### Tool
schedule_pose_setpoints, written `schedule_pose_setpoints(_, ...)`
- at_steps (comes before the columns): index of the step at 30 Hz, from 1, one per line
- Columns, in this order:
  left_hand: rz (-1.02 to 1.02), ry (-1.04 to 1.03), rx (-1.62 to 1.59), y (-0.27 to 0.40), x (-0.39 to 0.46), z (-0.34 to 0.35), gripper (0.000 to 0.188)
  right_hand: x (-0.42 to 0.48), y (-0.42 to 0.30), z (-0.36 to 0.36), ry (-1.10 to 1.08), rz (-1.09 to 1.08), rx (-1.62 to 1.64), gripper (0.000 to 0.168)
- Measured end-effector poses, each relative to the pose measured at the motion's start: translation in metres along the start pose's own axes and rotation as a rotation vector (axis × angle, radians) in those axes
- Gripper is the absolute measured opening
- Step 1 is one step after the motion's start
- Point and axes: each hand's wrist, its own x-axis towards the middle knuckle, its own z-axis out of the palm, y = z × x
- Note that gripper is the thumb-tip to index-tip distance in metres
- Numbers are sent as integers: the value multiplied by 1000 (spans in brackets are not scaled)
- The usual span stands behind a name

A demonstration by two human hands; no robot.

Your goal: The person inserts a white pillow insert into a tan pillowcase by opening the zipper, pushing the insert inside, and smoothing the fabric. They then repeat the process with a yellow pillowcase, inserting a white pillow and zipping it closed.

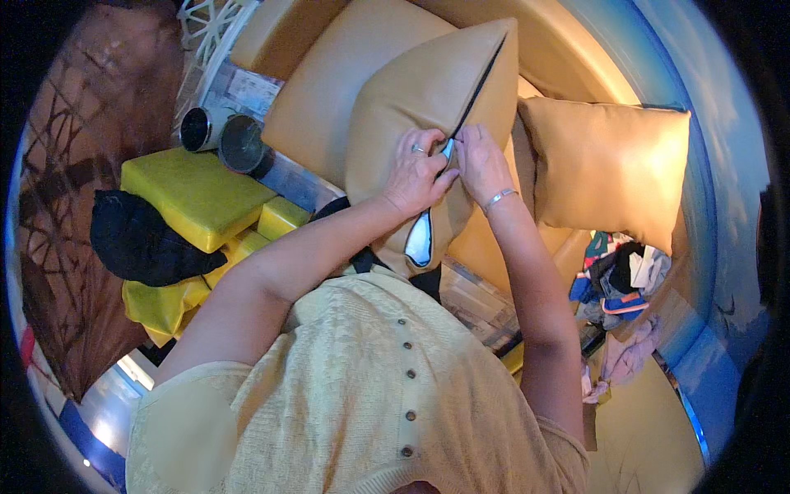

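A large tan leather-like cushion stands in front of me, one corner pointing up and away. A dark zip runs along its side from near the top corner down to my hands. Lower down, the seam gapes and white inner filling shows through. My left hand, with a ring on one finger, grips the cover on the left side of the seam. Against it, my right hand, below a silver bracelet, pinches the seam's right edge. The zip slider is hidden by the fingers.
A second tan cushion leans at the right on the tan sofa. Beneath it lies a pile of mixed cloths. Yellow padded blocks, a black cloth item and two dark-mouthed cylindrical containers stand left.
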Motion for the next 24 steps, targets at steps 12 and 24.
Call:
schedule_pose_setpoints(12,-34,32,-134,-8,-19,16,26,-9,-2,-5,28,-126,80,11)
schedule_pose_setpoints(24,-23,125,-206,-12,-19,14,20,-3,-13,-4,-91,-58,-42,12)
